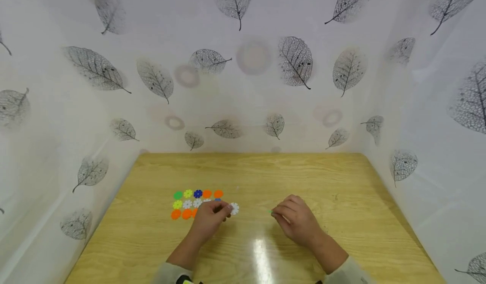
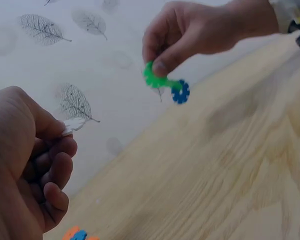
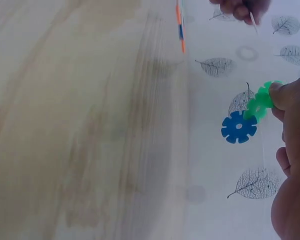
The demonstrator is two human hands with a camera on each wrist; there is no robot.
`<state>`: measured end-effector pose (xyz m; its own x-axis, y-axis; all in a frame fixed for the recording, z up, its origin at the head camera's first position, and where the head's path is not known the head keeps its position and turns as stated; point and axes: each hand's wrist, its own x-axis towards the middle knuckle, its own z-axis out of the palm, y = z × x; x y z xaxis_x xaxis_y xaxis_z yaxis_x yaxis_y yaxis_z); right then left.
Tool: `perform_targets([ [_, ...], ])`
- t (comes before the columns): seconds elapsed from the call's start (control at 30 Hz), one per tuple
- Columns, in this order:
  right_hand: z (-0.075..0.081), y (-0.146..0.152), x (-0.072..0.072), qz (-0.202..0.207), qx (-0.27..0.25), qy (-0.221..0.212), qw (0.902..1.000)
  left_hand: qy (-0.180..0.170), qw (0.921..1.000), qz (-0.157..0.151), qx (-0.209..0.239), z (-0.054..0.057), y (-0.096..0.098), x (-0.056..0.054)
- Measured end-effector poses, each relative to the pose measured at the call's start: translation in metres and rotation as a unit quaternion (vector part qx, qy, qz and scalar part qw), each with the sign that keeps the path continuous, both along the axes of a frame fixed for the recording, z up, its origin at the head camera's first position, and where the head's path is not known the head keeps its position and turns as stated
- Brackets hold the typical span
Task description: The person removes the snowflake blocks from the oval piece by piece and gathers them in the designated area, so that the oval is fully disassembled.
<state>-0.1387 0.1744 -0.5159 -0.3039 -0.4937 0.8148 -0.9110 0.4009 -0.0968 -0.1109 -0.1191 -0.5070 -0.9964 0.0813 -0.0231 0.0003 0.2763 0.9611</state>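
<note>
My left hand (image 1: 206, 223) pinches a white notched plastic disc (image 1: 235, 208) by its edge between thumb and forefinger, just above the table. Opposite it, my right hand (image 1: 300, 223) pinches a short chain of interlocking discs. In the right wrist view, its green part (image 3: 260, 106) sits between thumb and finger, and a blue disc (image 3: 230, 132) is slotted into the far end. From the head camera only a sliver of green shows at the fingertips. The two hands are apart, and the white disc does not touch the chain.
Left of centre, loose discs lie in rows on the wooden table (image 1: 152, 242): green (image 1: 178, 195), yellow (image 1: 177, 204), dark blue (image 1: 198, 193), orange (image 1: 176, 214), white (image 1: 187, 204). My left hand covers part of them. A leaf-patterned white curtain (image 1: 250, 98) surrounds the table's back and sides.
</note>
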Motion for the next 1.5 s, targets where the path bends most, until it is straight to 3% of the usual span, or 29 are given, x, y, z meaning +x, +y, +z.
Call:
perform_targets([
  [0.27,0.0,0.0,-0.002,0.013,-0.002,0.006,0.9999,-0.014,0.9995,0.022,-0.015,-0.006,-0.023,0.002],
  [0.47,-0.001,-0.003,0.0,0.011,-0.008,0.004,0.9999,-0.022,0.9979,0.057,-0.021,-0.011,-0.037,0.004],
  [0.8,0.0,-0.004,0.0,0.012,-0.007,0.001,0.9999,-0.03,0.9889,0.111,-0.094,-0.02,-0.063,0.01],
  [1.13,0.0,-0.003,0.0,0.013,-0.008,0.001,0.9999,-0.013,0.9813,0.116,-0.153,-0.024,-0.081,0.013],
  [1.5,-0.001,-0.005,-0.001,0.014,-0.013,0.011,0.9998,-0.038,0.9708,0.126,-0.2,-0.025,-0.096,0.02],
])
